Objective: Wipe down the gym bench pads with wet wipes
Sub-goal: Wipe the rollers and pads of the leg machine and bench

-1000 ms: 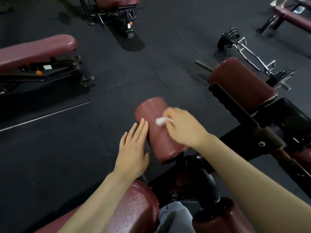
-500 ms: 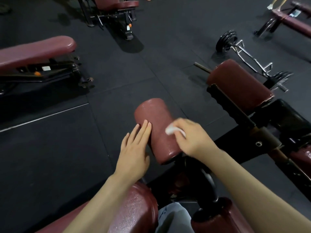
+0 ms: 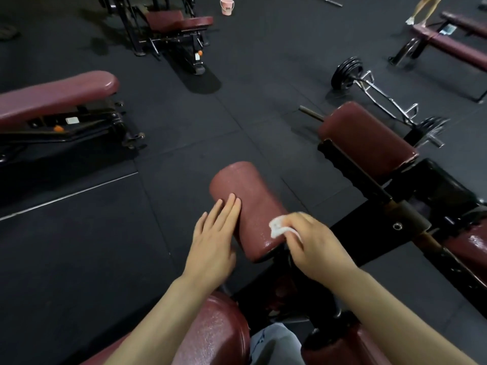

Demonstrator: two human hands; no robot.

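A maroon roller pad (image 3: 247, 198) sticks out from the black bench frame in the middle of the view, its surface shiny and wet. My left hand (image 3: 214, 241) rests flat against the pad's left side with straight fingers. My right hand (image 3: 316, 243) grips a crumpled white wet wipe (image 3: 278, 227) and presses it on the pad's near right end. A second maroon roller pad (image 3: 366, 138) sits to the right on the same frame. Another maroon pad (image 3: 218, 335) lies under my left forearm.
A maroon flat bench (image 3: 58, 93) stands at the left, another bench (image 3: 179, 21) at the back, and more benches (image 3: 453, 46) at the far right. A loaded curl bar (image 3: 382, 101) lies on the black rubber floor. A pink bucket (image 3: 227, 6) stands far back. A person's legs (image 3: 424, 7) show top right.
My right hand has drawn the wipe along the roller pad from its far part toward its near end. My left hand has stayed against the pad's left side.
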